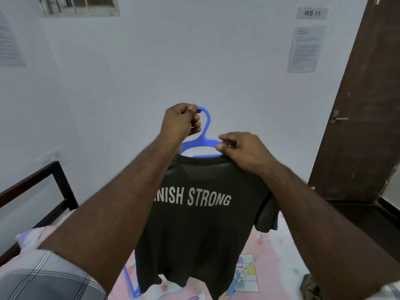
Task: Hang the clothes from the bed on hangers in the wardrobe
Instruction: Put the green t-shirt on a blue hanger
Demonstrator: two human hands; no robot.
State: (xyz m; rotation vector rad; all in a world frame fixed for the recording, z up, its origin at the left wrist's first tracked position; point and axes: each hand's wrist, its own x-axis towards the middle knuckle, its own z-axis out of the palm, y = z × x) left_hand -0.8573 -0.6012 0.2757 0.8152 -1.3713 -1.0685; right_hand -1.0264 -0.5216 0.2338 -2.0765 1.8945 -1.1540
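Observation:
A dark T-shirt (194,230) with pale lettering hangs on a blue plastic hanger (205,135), held up in front of me above the bed. My left hand (179,122) grips the hanger's hook at the top. My right hand (242,150) pinches the shirt's collar and the hanger's right shoulder. The shirt's right sleeve droops behind my right forearm. The wardrobe is out of view.
The bed (281,256) with a pink patterned sheet lies below, with a black metal frame (58,182) at the left. Another blue hanger (129,282) lies on the sheet under the shirt. A dark garment (311,286) sits at the lower right. A brown door (363,105) stands at the right.

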